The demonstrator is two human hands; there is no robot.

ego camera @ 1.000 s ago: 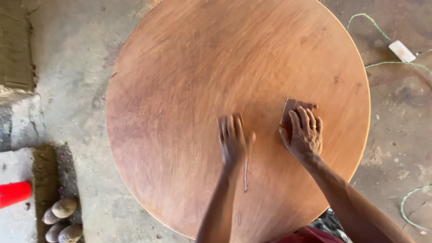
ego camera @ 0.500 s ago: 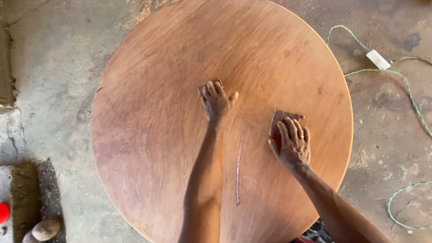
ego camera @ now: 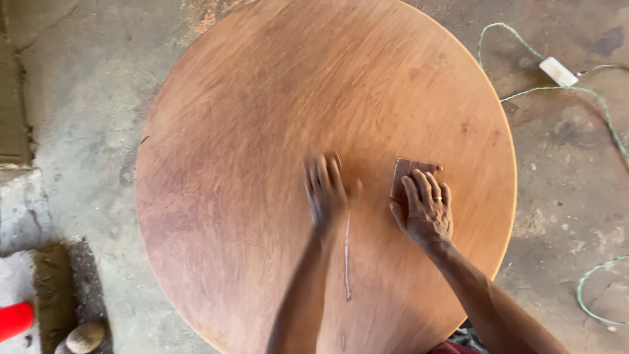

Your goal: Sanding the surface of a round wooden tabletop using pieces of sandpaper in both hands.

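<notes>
A stained grey concrete floor [ego camera: 85, 98] is showing all round. A green cable [ego camera: 593, 98] is trailing past a white plug block [ego camera: 558, 71]; a red object [ego camera: 14, 320] and a stone [ego camera: 85, 336] are lying bottom-left.

packages: none in view | labels: none in view | signs: none in view | screens: none in view | scope: whole head view, tabletop and floor around it
</notes>
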